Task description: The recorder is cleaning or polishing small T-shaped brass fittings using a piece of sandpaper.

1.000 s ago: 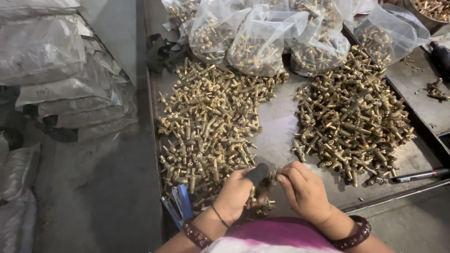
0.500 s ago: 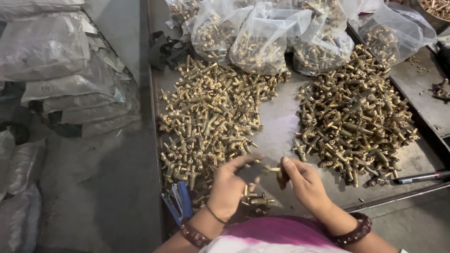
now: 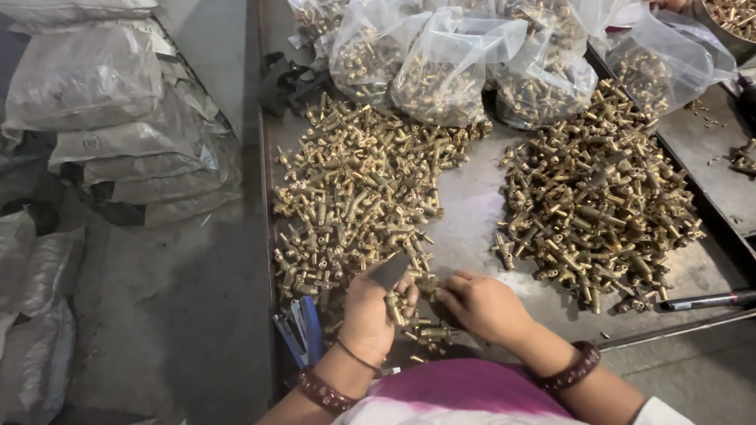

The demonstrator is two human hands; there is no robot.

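— Two heaps of small brass tee-shaped fittings were spread on the grey metal surface (image 3: 472,212): the left heap of brass fittings (image 3: 354,189) and the right heap of brass fittings (image 3: 598,197), with a bare strip kept between them, most likely so that the two lots were not mixed.

— And the hands?

— Both were held at the near edge, at the foot of the left heap. The left hand (image 3: 370,311) was curled around a single brass fitting (image 3: 392,305), which was gripped upright between thumb and fingers; a flat dark grey piece (image 3: 390,271) was seen just above that hand, though it could not be told whether it was held or only lay there. The right hand (image 3: 484,307) was bent, fingertips drawn together towards the same fitting, just beside it; whether anything was pinched there could not be told.

— What else was laid about?

— Clear plastic bags of brass parts (image 3: 441,71) were stacked along the far edge, out of the working strip. Blue-handled tools (image 3: 303,334) were set by the left wrist, within easy reach, and a black pen (image 3: 705,300) was laid to the right. Grey woven sacks (image 3: 87,86) were piled on the floor at the left.
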